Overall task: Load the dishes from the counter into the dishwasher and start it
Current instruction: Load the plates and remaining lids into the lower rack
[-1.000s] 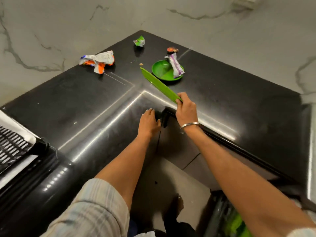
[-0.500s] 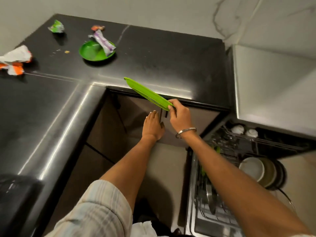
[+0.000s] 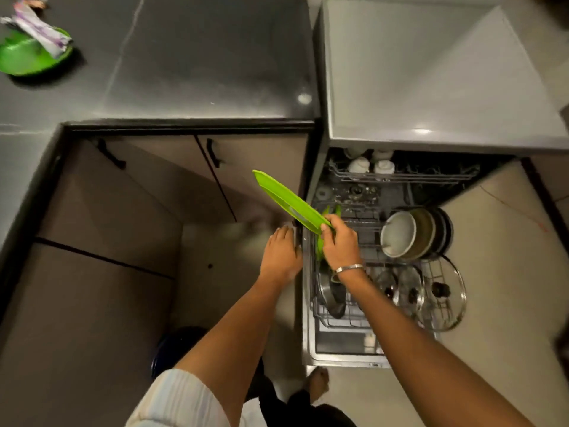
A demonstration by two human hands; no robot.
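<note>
One flat green plastic plate (image 3: 289,202) is pinched by its near edge in the right hand (image 3: 338,243), tilted above the left side of the pulled-out wire lower rack (image 3: 369,241); the left hand (image 3: 280,252) rests beside the rack's edge, fingers straight and together. The step looks like loading: next, stand the plate in a free slot by the green pieces there, while a round green plate (image 3: 26,58) waits far left on the dark counter (image 3: 184,57).

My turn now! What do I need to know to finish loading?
Right hand grips a green plate by its lower edge, tilted, over the front left of the lower rack.
Left hand is flat and open at the dishwasher's left edge.
Done: bowls, pot lids and cups are already racked.
Left: slot this plate in, fetch the other green plate from the counter (a wrapper lies on it), close the door and start the machine.
</note>
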